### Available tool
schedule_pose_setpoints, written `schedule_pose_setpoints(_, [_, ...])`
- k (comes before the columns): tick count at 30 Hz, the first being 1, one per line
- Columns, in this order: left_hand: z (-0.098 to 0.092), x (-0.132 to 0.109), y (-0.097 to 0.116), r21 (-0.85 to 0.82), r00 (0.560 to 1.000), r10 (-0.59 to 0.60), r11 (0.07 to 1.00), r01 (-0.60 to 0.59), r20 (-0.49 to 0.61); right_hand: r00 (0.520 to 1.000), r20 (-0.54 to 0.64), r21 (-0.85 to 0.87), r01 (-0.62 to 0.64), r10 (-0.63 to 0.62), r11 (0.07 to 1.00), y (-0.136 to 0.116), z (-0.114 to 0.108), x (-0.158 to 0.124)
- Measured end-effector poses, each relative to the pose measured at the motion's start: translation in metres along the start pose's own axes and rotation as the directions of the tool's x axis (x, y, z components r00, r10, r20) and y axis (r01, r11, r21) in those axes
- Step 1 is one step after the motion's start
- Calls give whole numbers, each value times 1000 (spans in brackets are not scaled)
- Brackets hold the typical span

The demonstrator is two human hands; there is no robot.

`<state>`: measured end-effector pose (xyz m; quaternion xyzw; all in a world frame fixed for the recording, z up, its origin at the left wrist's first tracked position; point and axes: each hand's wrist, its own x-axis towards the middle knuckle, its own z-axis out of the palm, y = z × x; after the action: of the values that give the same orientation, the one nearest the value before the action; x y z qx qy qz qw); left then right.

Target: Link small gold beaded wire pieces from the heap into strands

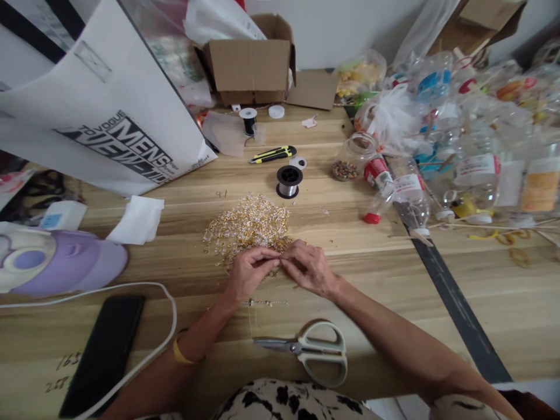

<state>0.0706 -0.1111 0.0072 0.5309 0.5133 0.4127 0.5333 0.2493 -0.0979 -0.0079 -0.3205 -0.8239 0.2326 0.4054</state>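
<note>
My left hand [248, 272] and my right hand [308, 268] meet fingertip to fingertip at the near edge of a pile of small gold and clear beads [249, 224] on the wooden table [385, 280]. Both hands are pinched together on something tiny that I cannot make out. A short strung piece of beads [265, 303] lies just below my hands. Scissors [312, 349] with pale handles rest near the table's front edge. A spool of clear thread [289, 181] stands beyond the pile.
A black phone [105, 350] and a white cable [131, 291] lie at front left, with a purple device [48, 259] beside them. A white bag [109, 111], a cardboard box [251, 61], a yellow-black knife [273, 154], a bead jar [352, 157] and several plastic bottles [476, 169] crowd the back and right.
</note>
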Motion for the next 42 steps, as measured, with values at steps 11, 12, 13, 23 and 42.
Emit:
schedule_pose_setpoints(11, [-7,1,1,160,996,44,986,-56,80,1000,-6,49,-20,20,999,0,-1,1])
schedule_pose_setpoints(12, [-7,1,2,191,993,75,977,-91,93,999,-6,64,-32,32,997,0,-1,1])
schedule_pose_setpoints(13, [-7,1,4,224,988,115,965,-135,101,999,-7,83,-47,48,995,1,-2,1])
schedule_pose_setpoints(23, [-6,2,5,468,861,452,724,-507,232,974,-110,219,-171,199,961,1,-6,3])
schedule_pose_setpoints(42, [-7,6,5,483,828,482,674,-559,286,915,-126,355,-320,384,878,-1,-14,7])
